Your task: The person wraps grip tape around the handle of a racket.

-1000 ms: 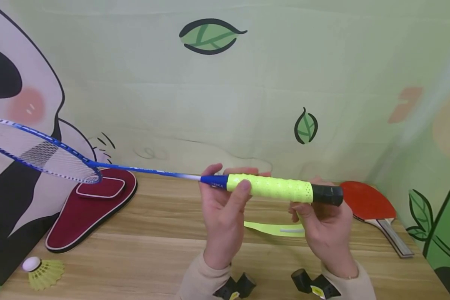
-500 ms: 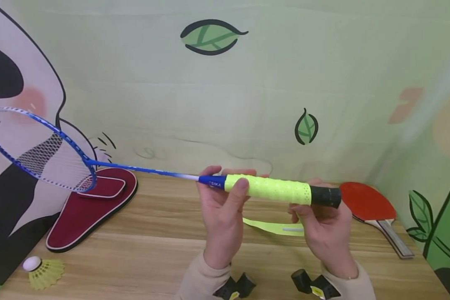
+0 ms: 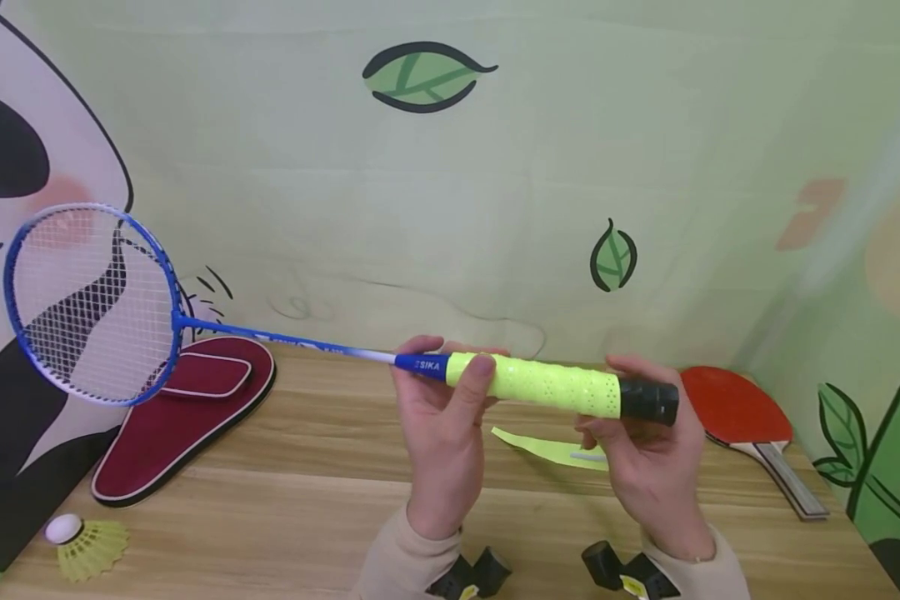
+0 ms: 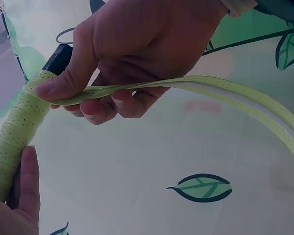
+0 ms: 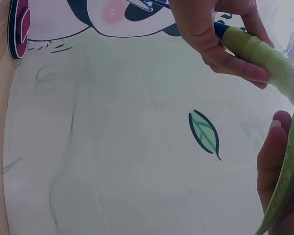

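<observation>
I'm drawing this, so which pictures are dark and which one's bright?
Head view: brightest, the yellow grip vivid, a pale streak, maybe glare, slanting across the backdrop at right. Left wrist view: dim, the right hand shadowy. Right wrist view: dim too, the grip's yellow duller.

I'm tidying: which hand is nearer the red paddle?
Right: in the head view, the right hand is just left of the red paddle; the left hand is farther left.

Glossy perforated wrap (image 3: 551, 386), smooth wood-look table (image 3: 270, 517), matt cloth backdrop (image 3: 270, 167)
</observation>
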{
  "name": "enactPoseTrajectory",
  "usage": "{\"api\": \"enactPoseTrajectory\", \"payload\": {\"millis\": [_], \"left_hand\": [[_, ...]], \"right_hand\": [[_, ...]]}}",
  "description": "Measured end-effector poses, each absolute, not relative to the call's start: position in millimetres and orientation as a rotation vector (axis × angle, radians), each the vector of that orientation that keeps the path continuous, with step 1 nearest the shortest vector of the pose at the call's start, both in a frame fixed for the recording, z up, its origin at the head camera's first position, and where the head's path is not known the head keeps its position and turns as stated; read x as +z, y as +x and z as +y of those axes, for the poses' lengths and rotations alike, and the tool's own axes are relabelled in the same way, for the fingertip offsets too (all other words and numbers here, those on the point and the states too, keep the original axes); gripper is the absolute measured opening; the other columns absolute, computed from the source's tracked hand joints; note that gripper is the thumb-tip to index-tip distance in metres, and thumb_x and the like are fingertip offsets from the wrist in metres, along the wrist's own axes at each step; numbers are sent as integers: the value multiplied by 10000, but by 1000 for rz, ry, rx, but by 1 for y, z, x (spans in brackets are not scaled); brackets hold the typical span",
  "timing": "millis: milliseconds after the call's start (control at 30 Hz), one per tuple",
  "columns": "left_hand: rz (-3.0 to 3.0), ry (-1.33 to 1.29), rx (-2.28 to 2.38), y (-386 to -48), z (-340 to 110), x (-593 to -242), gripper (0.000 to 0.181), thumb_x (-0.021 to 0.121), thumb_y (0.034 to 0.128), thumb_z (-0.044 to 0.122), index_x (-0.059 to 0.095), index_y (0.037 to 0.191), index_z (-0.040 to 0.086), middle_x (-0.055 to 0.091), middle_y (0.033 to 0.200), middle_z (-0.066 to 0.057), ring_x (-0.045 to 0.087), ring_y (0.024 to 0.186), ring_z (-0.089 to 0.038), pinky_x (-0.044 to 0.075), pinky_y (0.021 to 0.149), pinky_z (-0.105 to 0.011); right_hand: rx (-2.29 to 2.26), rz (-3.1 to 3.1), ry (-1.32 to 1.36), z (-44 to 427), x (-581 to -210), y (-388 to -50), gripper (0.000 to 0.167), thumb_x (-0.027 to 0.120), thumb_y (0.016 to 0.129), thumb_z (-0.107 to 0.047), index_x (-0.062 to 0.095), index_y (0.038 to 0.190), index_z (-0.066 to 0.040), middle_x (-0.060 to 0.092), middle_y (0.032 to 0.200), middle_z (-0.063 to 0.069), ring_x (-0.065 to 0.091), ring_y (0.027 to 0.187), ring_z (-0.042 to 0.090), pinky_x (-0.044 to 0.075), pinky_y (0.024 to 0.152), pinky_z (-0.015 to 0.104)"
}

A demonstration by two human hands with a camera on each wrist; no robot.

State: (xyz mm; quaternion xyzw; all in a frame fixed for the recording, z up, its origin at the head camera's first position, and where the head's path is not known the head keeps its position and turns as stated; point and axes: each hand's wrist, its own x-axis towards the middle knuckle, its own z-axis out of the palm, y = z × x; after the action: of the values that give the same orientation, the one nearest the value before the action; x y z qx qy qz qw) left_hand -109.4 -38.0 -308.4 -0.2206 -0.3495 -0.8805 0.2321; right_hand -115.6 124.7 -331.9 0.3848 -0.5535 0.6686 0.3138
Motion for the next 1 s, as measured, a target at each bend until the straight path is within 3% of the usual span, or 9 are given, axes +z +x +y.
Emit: {"api": "enactPoseTrajectory", "payload": {"millis": [133, 367, 467, 600, 700, 867, 1000], "left_hand": [[-972, -561, -2434, -110, -38, -308, 397, 670, 911, 45, 363, 1154, 109, 596, 922, -38, 641, 785, -148, 595, 684, -309], [-1029, -536, -2448, -111, -39, -309, 424, 691, 905, 86, 356, 1165, 103, 584, 930, -46, 636, 787, -149, 593, 692, -313], [-1001, -629, -2459, -111, -40, -308, 416, 643, 922, 36, 353, 1207, 128, 613, 1031, -98, 667, 899, -228, 586, 765, -336], [-880, -874, -2466, -111, -40, -306, 518, 536, 902, -90, 322, 1295, 169, 558, 1237, -201, 597, 1126, -395, 498, 944, -525], [-839, -994, -2448, -112, -40, -307, 569, 489, 902, -133, 286, 1337, 173, 544, 1262, -222, 581, 1150, -416, 462, 973, -563], [-898, -985, -2425, -110, -41, -307, 518, 475, 927, -132, 280, 1316, 148, 618, 1159, -166, 648, 1055, -374, 544, 894, -417], [-924, -971, -2409, -110, -40, -308, 466, 490, 945, -109, 292, 1290, 134, 632, 1139, -151, 655, 1042, -366, 547, 885, -440]], "right_hand": [[1777, -1427, 1034, 125, -332, -115, 488, 700, 826, 108, 461, 1246, 181, 664, 915, 107, 620, 635, 148, 524, 548, 201], [1787, -1371, 1077, 123, -329, -117, 374, 693, 801, 155, 515, 1127, 204, 639, 899, 164, 596, 605, 184, 521, 534, 223], [1810, -1355, 1082, 123, -329, -117, 364, 692, 811, 144, 504, 1117, 203, 633, 849, 169, 592, 612, 188, 518, 537, 228], [1855, -1343, 1092, 124, -329, -118, 350, 684, 829, 125, 489, 1112, 192, 626, 793, 151, 597, 632, 183, 518, 542, 231], [1861, -1355, 1088, 124, -329, -119, 338, 685, 832, 119, 485, 1096, 188, 624, 801, 141, 596, 634, 185, 521, 540, 231], [1863, -1378, 1048, 125, -330, -119, 338, 696, 834, 98, 491, 1087, 187, 634, 816, 164, 613, 661, 202, 522, 528, 235], [1853, -1383, 1030, 125, -330, -118, 339, 708, 833, 77, 498, 1077, 182, 646, 813, 175, 632, 668, 194, 527, 526, 231]]}}
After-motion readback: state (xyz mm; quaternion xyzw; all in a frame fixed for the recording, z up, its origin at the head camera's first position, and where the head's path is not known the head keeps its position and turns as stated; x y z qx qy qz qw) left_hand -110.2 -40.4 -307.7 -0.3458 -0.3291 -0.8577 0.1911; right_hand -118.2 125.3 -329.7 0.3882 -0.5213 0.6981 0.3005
